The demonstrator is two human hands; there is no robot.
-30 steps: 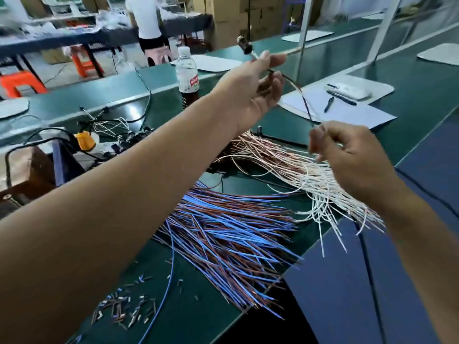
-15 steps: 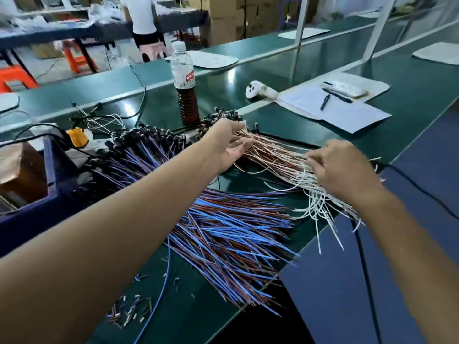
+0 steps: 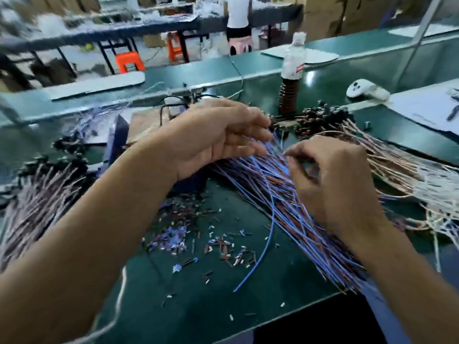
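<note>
The bundle of blue and brown wires (image 3: 298, 232) lies fanned across the green tabletop (image 3: 198, 306), its upper end hidden under both hands and its lower ends reaching the near edge. The left hand (image 3: 218, 140) is over the bundle's top, fingers straight and relaxed, fingertips among the strands, gripping nothing that shows. The right hand (image 3: 332, 184) curls its fingers at the strands just beside it, but blur and its own knuckles hide whether it pinches a wire.
</note>
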